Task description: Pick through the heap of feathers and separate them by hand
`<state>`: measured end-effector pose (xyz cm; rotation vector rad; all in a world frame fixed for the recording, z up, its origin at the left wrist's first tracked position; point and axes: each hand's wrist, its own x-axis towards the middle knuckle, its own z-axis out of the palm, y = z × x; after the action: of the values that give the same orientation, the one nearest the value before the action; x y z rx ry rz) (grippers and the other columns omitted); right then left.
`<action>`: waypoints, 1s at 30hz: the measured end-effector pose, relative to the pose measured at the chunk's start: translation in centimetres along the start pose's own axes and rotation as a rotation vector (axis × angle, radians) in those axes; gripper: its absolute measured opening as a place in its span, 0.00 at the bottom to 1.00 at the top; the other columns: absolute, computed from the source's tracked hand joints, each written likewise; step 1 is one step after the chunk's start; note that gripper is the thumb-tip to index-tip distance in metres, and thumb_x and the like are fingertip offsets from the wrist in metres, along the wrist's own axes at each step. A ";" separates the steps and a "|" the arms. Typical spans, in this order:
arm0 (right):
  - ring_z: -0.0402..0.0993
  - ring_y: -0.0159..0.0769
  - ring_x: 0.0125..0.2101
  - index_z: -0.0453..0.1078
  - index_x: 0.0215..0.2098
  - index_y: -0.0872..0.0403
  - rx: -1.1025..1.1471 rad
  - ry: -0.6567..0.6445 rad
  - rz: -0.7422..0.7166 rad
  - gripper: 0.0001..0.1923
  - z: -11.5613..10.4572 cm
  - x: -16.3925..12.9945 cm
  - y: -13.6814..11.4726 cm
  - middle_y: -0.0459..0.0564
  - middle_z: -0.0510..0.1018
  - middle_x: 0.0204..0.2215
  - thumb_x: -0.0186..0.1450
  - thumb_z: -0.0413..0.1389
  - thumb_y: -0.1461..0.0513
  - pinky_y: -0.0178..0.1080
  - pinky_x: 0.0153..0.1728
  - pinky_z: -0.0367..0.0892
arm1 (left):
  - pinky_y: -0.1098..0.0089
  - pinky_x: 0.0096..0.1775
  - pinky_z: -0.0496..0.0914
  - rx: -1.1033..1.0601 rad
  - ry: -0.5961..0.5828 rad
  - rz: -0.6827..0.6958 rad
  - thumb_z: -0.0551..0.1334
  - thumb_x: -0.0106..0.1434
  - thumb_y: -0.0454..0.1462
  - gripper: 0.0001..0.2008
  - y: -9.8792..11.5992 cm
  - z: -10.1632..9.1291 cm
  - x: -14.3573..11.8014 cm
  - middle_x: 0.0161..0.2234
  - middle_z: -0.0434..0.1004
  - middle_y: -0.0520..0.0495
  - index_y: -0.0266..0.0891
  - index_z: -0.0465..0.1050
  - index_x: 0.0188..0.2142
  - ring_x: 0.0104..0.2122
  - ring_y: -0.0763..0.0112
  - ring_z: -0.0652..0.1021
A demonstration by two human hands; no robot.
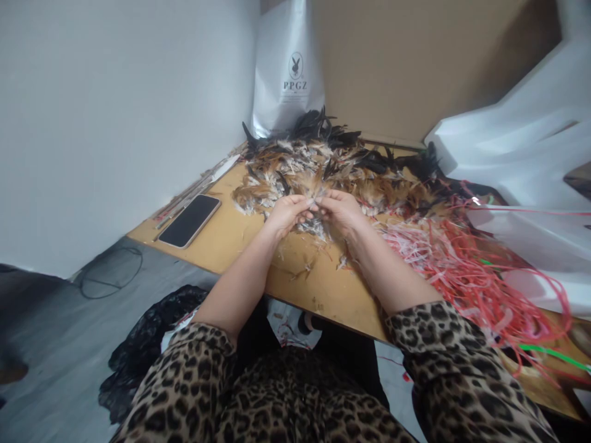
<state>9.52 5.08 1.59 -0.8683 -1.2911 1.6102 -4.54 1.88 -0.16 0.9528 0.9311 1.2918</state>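
My left hand and my right hand meet over the wooden table, fingertips pinched close together. Between them is a small tuft of brown feathers with pale bases, gripped by both hands. Behind and around the hands spreads a large heap of feathers, brown and white in front and black toward the back. A few loose feather bits lie on the tabletop nearer to me. The exact quill ends are hidden by my fingers.
A phone lies at the table's left edge. Red and pink plastic strips pile up at the right. A white printed bag stands at the back; white sacking rises at right. A black plastic bag is on the floor.
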 end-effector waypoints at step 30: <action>0.55 0.23 0.14 0.68 0.18 0.58 -0.365 0.010 -0.094 0.15 -1.4 0.1 -1.2 0.42 0.66 0.12 0.47 0.63 0.54 0.30 0.16 0.48 | 0.81 0.23 0.67 -0.100 -0.033 -0.118 0.64 0.54 0.33 0.07 0.3 -0.2 -0.3 0.29 0.78 0.43 0.29 0.73 0.32 0.22 0.80 0.76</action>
<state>10.94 5.77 2.46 -1.0152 -1.6234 1.3160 -4.89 1.60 0.02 0.8269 0.8762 1.2078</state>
